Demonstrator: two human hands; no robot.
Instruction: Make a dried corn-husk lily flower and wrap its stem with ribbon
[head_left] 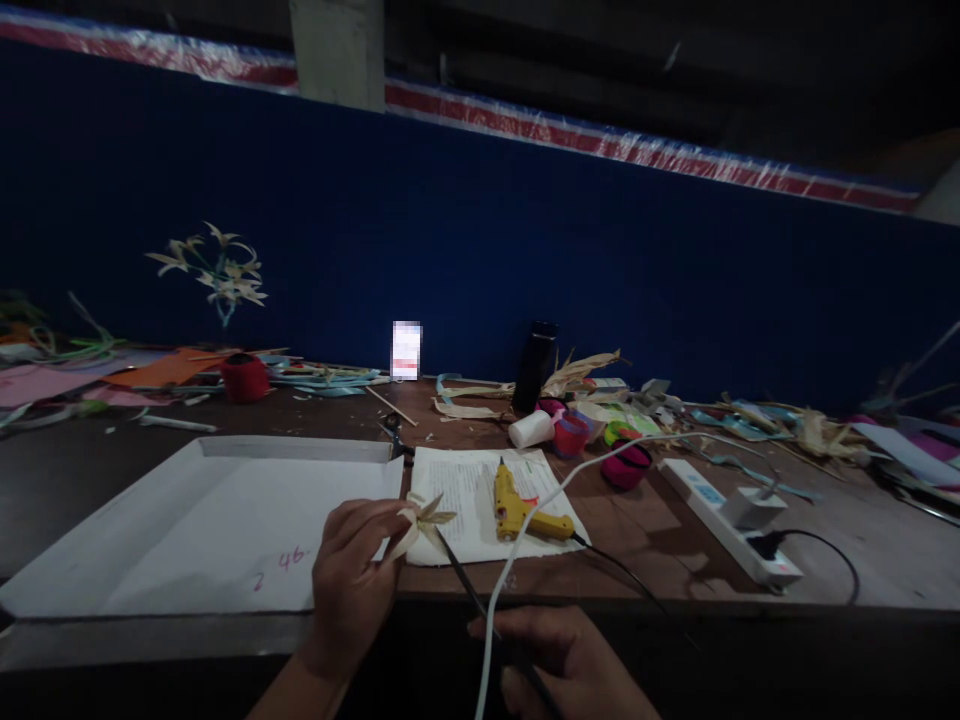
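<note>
My left hand [356, 575] is closed around the base of a pale, petalled flower [421, 528], held over the front edge of the table. A long, thin dark tool [461, 572] reaches up from my right hand [562, 655], and its far end meets the flower's petals. The fingers of my right hand are wrapped round the tool's lower part; its exact kind is hard to make out. A yellow glue gun [514, 510] lies on printed sheets [457, 475] just beyond my hands.
A white tray [225, 530] sits at the left. A white cable [551, 492] crosses in front of the glue gun to a power strip [727, 525] at the right. Behind stand a black bottle [535, 365], a lit phone [406, 352] and a flower arrangement [225, 275].
</note>
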